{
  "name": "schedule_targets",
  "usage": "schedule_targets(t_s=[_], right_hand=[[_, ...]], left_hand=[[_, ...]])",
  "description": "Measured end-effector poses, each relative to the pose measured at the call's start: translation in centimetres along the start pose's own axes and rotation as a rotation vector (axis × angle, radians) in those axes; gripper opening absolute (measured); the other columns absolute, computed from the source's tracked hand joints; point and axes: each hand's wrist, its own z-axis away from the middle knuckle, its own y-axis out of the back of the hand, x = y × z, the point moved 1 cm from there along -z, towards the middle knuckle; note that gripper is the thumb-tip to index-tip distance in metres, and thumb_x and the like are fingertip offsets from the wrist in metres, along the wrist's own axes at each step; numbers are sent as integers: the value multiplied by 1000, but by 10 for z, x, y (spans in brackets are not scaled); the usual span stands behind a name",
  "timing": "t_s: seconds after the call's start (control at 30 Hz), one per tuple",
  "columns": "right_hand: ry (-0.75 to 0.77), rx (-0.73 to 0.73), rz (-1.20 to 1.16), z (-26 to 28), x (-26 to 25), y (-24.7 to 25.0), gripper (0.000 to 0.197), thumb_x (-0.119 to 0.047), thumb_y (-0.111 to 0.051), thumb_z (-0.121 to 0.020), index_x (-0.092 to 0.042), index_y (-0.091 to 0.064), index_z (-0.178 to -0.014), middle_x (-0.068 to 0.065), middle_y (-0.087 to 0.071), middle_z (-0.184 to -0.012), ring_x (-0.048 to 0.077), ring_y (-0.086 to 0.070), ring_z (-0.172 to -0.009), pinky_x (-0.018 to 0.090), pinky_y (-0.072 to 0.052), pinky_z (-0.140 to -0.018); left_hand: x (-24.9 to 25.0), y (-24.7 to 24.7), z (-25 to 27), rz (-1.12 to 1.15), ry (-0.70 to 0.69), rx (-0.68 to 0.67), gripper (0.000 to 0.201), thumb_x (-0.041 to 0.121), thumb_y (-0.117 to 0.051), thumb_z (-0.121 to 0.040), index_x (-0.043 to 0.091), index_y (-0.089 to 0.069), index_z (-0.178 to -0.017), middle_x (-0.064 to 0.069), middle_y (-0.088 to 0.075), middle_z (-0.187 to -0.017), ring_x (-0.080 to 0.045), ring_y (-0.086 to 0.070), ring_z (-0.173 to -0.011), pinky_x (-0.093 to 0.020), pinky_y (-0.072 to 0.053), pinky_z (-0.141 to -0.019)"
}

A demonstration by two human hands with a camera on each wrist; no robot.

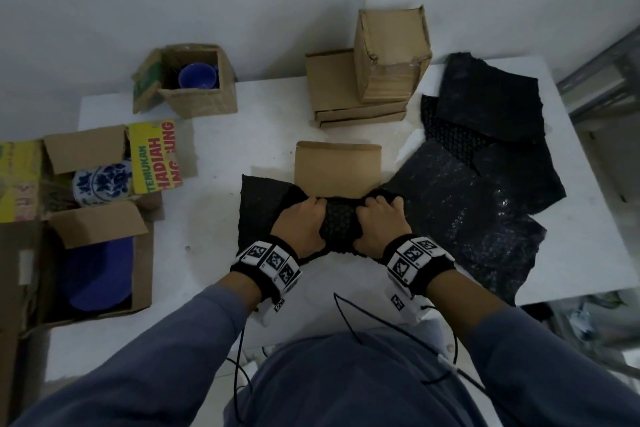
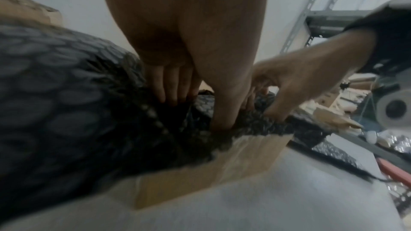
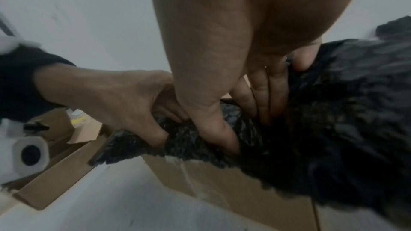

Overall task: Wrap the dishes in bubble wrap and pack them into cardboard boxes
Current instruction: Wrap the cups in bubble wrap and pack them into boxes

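Observation:
A bundle of black bubble wrap (image 1: 341, 224) sits at the mouth of a small open cardboard box (image 1: 337, 168) in the middle of the white table (image 1: 214, 218). My left hand (image 1: 301, 224) grips the bundle's left side and my right hand (image 1: 381, 220) grips its right side, fingers curled into the wrap. In the left wrist view my left fingers (image 2: 171, 85) dig into the black wrap (image 2: 66, 103) above the box wall (image 2: 211, 169). The right wrist view shows my right hand (image 3: 251, 111) and the other hand (image 3: 115, 97) squeezing the wrap (image 3: 333, 120). Whatever the wrap holds is hidden.
Loose black bubble wrap sheets (image 1: 485, 163) cover the table's right part. Flat and upright cardboard boxes (image 1: 377, 73) stand at the back. On the left, open boxes hold a blue cup (image 1: 197, 77), a blue-and-white ceramic piece (image 1: 102, 184) and a blue plate (image 1: 100, 274).

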Motion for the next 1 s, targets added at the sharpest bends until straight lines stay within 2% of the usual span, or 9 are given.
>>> schedule_targets(t_s=[0.07, 0.13, 0.27, 0.47, 0.6, 0.73, 0.87, 0.93, 1.0], right_hand=[[14, 29, -5, 3, 1, 0, 52, -40, -65, -78, -15, -54, -123, 5, -58, -116, 27, -50, -110, 47, -27, -98], [23, 22, -22, 6, 1, -4, 73, -44, -66, -77, -17, -41, -140, 5, -55, -124, 28, -48, -115, 49, -26, -100], [0, -18, -83, 1, 4, -7, 81, -53, -64, -77, -24, -33, -147, 4, -47, -134, 25, -40, -125, 53, -24, -103], [-104, -103, -133, -9, -1, 1, 64, -52, -62, -76, -31, -47, -135, 3, -51, -129, 27, -40, -126, 60, -19, -104], [-137, -95, -44, -7, -6, 0, 53, -58, -58, -75, -31, -56, -121, 0, -60, -117, 27, -45, -120, 56, -17, -104], [-86, -122, -4, -10, 0, 3, 45, -60, -57, -76, -28, -60, -108, -2, -64, -97, 25, -56, -104, 53, -20, -106], [23, -183, 7, -13, 13, 8, 47, -53, -65, -74, -24, -58, -111, -1, -57, -87, 26, -55, -102, 57, -21, -105], [31, -191, -5, -13, 16, 9, 44, -52, -67, -73, -23, -57, -105, -2, -52, -83, 26, -55, -101, 58, -21, -105], [19, -167, -11, -12, 15, 8, 40, -52, -69, -72, -24, -57, -98, -3, -53, -81, 26, -56, -98, 59, -21, -105]], left_hand=[[-4, -4, 4, 33, -18, 23, 58, 18, -69, -81, 8, -50, -135, -11, -61, -120, -27, -62, -102, -40, -56, -80], [-7, -6, 6, 41, -39, 11, 70, 22, -72, -80, 7, -44, -143, -12, -58, -127, -28, -58, -109, -40, -53, -86], [0, -4, -2, -96, 27, -45, 67, 32, -72, -79, 9, -45, -136, -11, -46, -133, -29, -47, -114, -38, -44, -89], [18, -3, -8, -233, 235, -90, 51, 38, -70, -77, 16, -53, -119, -5, -44, -126, -27, -41, -118, -47, -28, -102], [16, -1, -8, -266, 220, -88, 37, 36, -73, -72, 19, -58, -101, -2, -55, -109, -24, -52, -104, -47, -26, -98], [5, 10, -12, -270, 122, -153, 29, 35, -70, -75, 21, -54, -95, 0, -64, -97, -23, -59, -87, -45, -25, -97], [-15, 15, -10, -218, -31, -117, 54, 59, -71, -71, 24, -58, -110, 4, -67, -103, -21, -60, -91, -39, -25, -92], [-18, 15, -8, -208, -50, -92, 70, 70, -68, -67, 24, -58, -119, 5, -66, -106, -20, -60, -95, -39, -26, -95], [-17, 12, -6, -257, -69, -55, 72, 72, -67, -68, 23, -58, -120, 5, -66, -106, -19, -60, -94, -37, -26, -95]])
